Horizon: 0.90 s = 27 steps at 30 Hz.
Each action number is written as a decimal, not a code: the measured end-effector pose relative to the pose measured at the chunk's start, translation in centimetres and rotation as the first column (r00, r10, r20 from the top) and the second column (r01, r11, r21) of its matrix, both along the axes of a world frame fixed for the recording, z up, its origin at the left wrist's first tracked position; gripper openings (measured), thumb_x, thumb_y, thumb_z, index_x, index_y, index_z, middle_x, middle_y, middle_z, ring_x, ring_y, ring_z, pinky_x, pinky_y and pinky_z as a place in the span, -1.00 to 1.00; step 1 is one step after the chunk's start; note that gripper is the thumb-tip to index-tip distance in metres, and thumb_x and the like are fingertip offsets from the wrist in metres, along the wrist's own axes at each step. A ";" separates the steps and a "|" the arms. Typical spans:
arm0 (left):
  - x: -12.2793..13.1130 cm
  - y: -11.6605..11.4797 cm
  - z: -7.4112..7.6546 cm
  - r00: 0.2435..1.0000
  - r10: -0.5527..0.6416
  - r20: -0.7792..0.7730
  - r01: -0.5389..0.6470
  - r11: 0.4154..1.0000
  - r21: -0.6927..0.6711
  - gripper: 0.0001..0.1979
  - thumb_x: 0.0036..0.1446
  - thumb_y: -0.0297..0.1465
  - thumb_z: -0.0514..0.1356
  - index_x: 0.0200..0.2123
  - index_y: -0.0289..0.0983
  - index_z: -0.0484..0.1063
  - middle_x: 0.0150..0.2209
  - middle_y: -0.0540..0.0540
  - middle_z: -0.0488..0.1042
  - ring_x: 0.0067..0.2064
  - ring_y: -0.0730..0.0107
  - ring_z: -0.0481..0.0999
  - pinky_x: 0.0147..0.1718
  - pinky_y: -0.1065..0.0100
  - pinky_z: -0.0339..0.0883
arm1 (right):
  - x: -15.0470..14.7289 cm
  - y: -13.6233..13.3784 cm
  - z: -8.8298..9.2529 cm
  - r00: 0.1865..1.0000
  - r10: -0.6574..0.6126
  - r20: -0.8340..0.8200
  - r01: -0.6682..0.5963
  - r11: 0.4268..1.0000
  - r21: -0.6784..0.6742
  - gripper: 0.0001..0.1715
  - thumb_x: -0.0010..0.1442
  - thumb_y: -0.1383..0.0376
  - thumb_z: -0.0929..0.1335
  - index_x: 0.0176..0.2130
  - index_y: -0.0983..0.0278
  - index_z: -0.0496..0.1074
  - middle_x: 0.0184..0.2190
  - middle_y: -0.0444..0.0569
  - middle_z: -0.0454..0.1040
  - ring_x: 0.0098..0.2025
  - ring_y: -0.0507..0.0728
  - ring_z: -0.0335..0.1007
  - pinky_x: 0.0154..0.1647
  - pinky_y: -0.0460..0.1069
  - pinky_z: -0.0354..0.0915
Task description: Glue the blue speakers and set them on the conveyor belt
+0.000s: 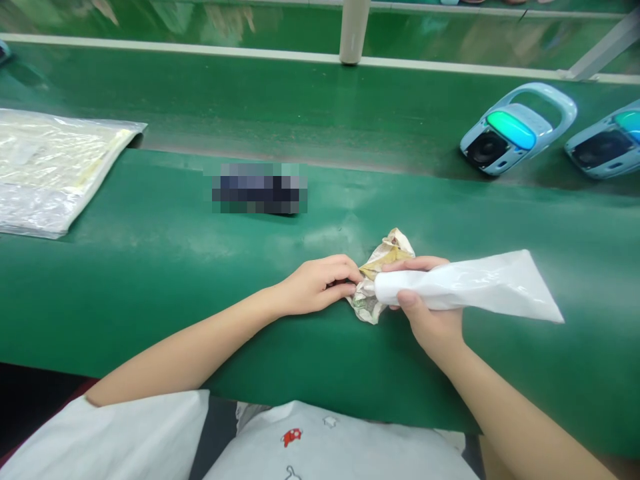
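My right hand [437, 327] is wrapped round a white squeeze tube [493, 283], which lies nearly level with its flat end to the right. The tube's narrow nozzle end points left, at a crumpled, stained wipe [370, 310] with yellowish and dark patches. My left hand [323, 283] rests on the green bench [150, 280], its fingertips pinched on the wipe's left edge beside the nozzle. Whether the wipe is paper or cloth I cannot tell. Part of it is hidden behind the tube and my right fingers.
A dark, pixelated object [257, 190] lies on the bench ahead of my left hand. Farther left is a clear plastic bag [45, 173]. Two light-blue speakers, one [500, 143] with a lit green top and another [607, 143] cut by the frame, stand back right. A pale post [355, 30] rises behind.
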State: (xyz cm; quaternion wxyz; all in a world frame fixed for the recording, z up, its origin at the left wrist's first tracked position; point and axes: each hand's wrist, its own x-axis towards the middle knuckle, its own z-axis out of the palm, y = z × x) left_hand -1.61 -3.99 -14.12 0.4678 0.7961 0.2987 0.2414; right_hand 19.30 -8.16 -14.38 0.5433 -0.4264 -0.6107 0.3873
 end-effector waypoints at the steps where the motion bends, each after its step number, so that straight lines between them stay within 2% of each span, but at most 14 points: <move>1: 0.0 0.0 0.1 1.000 -0.009 -0.003 0.009 1.000 0.007 -0.82 0.25 -0.43 0.09 -0.18 -0.32 0.47 -0.15 -0.18 0.50 -0.12 0.36 0.48 -0.12 0.37 0.32 | 0.0 0.0 0.0 1.000 0.002 0.000 -0.002 1.000 0.006 -0.69 0.27 0.11 0.43 -0.10 0.17 0.32 -0.20 -0.03 0.45 -0.15 0.22 0.40 -0.15 0.13 0.38; 4: 0.1 -0.1 0.1 1.000 -0.011 -0.006 0.011 1.000 0.021 -0.84 0.25 -0.42 0.10 -0.20 -0.31 0.47 -0.18 -0.16 0.50 -0.15 0.38 0.48 -0.14 0.39 0.32 | -0.2 -0.1 0.0 1.000 0.002 0.009 -0.002 0.999 0.045 -0.69 0.27 0.14 0.44 -0.09 0.17 0.31 -0.21 -0.06 0.46 -0.15 0.18 0.40 -0.08 0.10 0.35; 9: 0.2 -0.2 0.0 0.999 0.040 -0.025 -0.039 0.998 0.051 -0.85 0.22 -0.40 0.12 -0.29 -0.32 0.47 -0.24 -0.14 0.49 -0.29 0.44 0.45 -0.29 0.43 0.30 | -0.3 0.0 0.0 0.999 0.016 0.035 -0.019 0.995 0.093 -0.65 0.22 0.16 0.47 -0.08 0.18 0.31 -0.19 -0.06 0.45 -0.12 0.17 0.40 -0.08 0.06 0.35; 15: 0.1 -0.4 0.2 0.999 0.000 -0.054 0.004 0.998 0.068 -0.82 0.23 -0.38 0.09 -0.31 -0.30 0.47 -0.29 -0.11 0.48 -0.29 0.40 0.47 -0.28 0.40 0.29 | 0.1 0.1 0.7 0.986 0.163 0.032 -0.163 0.987 0.004 -0.63 0.25 0.10 0.44 -0.05 0.18 0.31 -0.14 -0.03 0.44 -0.07 0.19 0.40 -0.03 0.09 0.35; 19: 0.1 -0.5 0.5 0.996 -0.016 -0.086 0.023 0.996 0.085 -0.81 0.24 -0.38 0.06 -0.31 -0.30 0.45 -0.29 -0.11 0.46 -0.29 0.40 0.47 -0.28 0.40 0.28 | 0.6 -0.3 1.0 0.986 0.166 0.005 -0.165 0.983 -0.079 -0.65 0.23 0.19 0.47 -0.06 0.17 0.32 -0.15 -0.03 0.44 -0.06 0.22 0.40 -0.01 0.14 0.37; 23: 0.2 -0.6 0.7 0.995 -0.067 -0.078 0.073 0.995 0.074 -0.80 0.24 -0.36 0.05 -0.35 -0.29 0.42 -0.33 -0.11 0.43 -0.31 0.39 0.44 -0.29 0.41 0.29 | 0.8 -0.6 1.1 0.986 0.156 -0.051 -0.162 0.976 -0.144 -0.73 0.26 0.21 0.44 -0.12 0.17 0.30 -0.17 -0.02 0.47 -0.16 0.23 0.44 -0.14 0.18 0.43; 27: 0.5 -0.8 1.0 0.997 -0.075 -0.020 0.076 0.995 0.065 -0.81 0.24 -0.37 0.04 -0.38 -0.28 0.38 -0.36 -0.11 0.41 -0.31 0.39 0.42 -0.29 0.40 0.30 | 0.8 -0.8 1.3 0.987 0.134 -0.095 -0.148 0.976 -0.160 -0.74 0.24 0.22 0.46 -0.15 0.18 0.32 -0.18 -0.01 0.48 -0.21 0.21 0.45 -0.44 0.01 0.41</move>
